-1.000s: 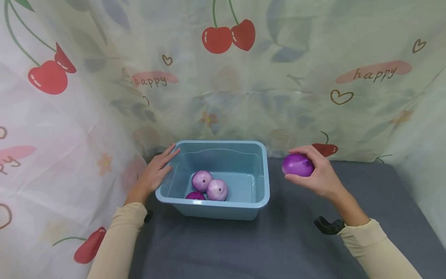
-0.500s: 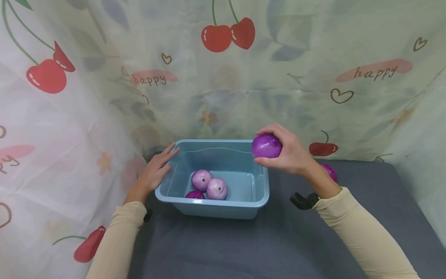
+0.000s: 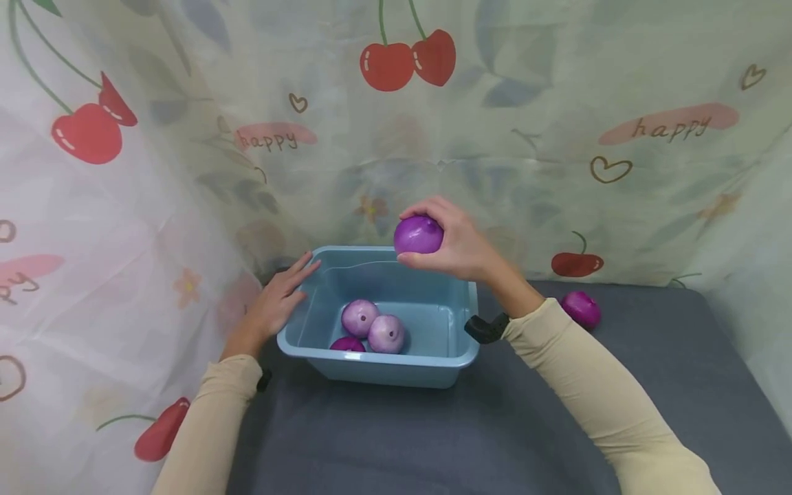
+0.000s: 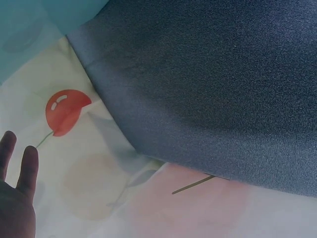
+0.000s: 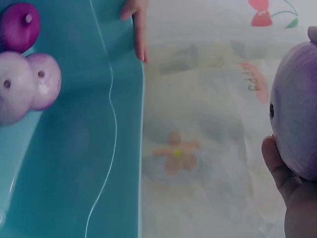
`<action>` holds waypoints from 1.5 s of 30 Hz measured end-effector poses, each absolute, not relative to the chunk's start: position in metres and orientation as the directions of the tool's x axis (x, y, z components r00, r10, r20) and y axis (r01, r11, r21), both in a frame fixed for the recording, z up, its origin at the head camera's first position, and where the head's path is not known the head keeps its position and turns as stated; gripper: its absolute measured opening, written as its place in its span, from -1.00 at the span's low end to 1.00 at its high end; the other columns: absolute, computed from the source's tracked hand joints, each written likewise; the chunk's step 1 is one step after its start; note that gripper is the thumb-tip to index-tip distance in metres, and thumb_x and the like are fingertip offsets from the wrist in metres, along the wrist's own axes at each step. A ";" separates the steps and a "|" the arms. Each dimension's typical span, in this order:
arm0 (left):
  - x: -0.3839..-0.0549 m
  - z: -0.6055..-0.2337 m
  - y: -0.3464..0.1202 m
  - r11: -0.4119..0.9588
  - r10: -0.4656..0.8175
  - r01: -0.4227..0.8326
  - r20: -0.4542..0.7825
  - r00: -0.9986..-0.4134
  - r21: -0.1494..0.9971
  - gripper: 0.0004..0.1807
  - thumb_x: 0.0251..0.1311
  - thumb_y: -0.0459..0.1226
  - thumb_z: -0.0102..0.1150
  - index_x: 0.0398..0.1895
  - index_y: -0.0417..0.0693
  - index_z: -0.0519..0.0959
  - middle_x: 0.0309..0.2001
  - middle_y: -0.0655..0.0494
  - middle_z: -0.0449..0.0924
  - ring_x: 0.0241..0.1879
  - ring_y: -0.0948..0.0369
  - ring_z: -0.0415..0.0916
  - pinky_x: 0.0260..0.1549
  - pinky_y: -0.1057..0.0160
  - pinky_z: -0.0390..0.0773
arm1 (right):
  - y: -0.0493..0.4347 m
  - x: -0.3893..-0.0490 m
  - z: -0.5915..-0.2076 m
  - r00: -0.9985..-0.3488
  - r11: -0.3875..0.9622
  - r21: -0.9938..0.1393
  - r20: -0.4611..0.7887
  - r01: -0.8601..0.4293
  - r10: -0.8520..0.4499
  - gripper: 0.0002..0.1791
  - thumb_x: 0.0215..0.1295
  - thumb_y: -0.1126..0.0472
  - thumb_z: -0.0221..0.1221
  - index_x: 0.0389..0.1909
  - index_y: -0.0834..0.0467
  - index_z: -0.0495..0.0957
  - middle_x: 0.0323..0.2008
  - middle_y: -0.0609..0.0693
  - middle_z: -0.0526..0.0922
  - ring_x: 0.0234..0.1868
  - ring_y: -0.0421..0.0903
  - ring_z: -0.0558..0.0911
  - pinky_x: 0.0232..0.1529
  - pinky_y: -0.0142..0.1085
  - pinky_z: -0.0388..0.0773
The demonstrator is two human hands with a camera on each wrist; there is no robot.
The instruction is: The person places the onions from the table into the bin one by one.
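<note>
My right hand (image 3: 464,249) holds a purple onion (image 3: 417,235) between thumb and fingers, above the back rim of a blue plastic basin (image 3: 421,360). In the right wrist view the held onion (image 5: 299,111) shows its paler side with a dark spot. My left hand (image 3: 278,300) rests on the basin's left rim with its fingers extended. Inside the basin lie two pale purple onions (image 3: 386,335) touching each other, and a darker one (image 3: 348,344) partly hidden by the front wall.
Another dark purple onion (image 3: 581,309) lies on the grey cloth-covered table (image 3: 421,440), right of the basin and beyond my right forearm. A patterned curtain (image 3: 520,179) with cherries hangs behind and at the sides.
My right hand has carried the onion left and up, from right of the basin to above its back rim. The onion on the table has come into view. My left hand has stayed put.
</note>
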State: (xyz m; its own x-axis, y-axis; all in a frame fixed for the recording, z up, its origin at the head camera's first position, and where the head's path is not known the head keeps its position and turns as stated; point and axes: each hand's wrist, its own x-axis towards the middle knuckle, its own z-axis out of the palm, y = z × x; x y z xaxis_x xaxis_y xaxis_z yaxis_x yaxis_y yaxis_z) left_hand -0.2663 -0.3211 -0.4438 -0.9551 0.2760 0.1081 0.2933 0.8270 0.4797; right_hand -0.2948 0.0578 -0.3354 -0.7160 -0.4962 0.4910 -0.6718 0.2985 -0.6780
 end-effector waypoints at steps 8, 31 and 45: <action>-0.268 -0.445 -0.322 0.830 0.276 0.285 0.091 -0.957 0.478 -0.38 0.53 -0.17 -0.22 0.63 0.30 0.11 0.69 0.21 -0.14 0.62 -0.21 -0.06 0.48 -0.44 -0.01 | 0.019 -0.308 -0.344 -0.705 0.252 -0.698 0.493 -0.670 -0.510 -0.37 0.01 0.06 0.50 0.17 0.05 0.58 0.15 0.04 0.58 0.11 -0.04 0.59 -0.05 -0.17 0.74; -0.268 -0.445 -0.323 0.853 0.254 0.256 0.069 -0.965 0.455 -0.39 0.55 -0.08 -0.26 0.63 0.38 0.08 0.69 0.26 -0.16 0.62 -0.19 -0.04 0.44 -0.47 0.06 | -0.040 -0.335 -0.401 -0.720 0.409 -0.690 0.236 -0.597 -0.653 -0.21 0.02 -0.12 0.48 0.28 0.08 0.52 0.21 0.03 0.56 0.21 -0.01 0.52 0.03 -0.17 0.68; -0.268 -0.444 -0.325 0.845 0.250 0.259 0.082 -0.965 0.469 -0.38 0.52 -0.09 -0.24 0.62 0.42 0.10 0.68 0.28 -0.14 0.63 -0.18 -0.03 0.46 -0.45 0.06 | -0.033 -0.339 -0.425 -0.707 0.419 -0.741 0.104 -0.524 -0.699 -0.19 0.01 -0.02 0.50 0.32 0.09 0.48 0.22 0.01 0.53 0.20 -0.03 0.54 0.06 -0.20 0.69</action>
State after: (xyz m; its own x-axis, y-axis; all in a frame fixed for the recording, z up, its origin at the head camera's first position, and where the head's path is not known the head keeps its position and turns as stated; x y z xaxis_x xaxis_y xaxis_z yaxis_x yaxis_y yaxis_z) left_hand -0.2682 -0.3247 -0.4442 -0.9648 0.2499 0.0819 0.2586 0.8447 0.4686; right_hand -0.3386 -0.0330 -0.4255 -0.7073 -0.6992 0.1043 -0.5239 0.4194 -0.7414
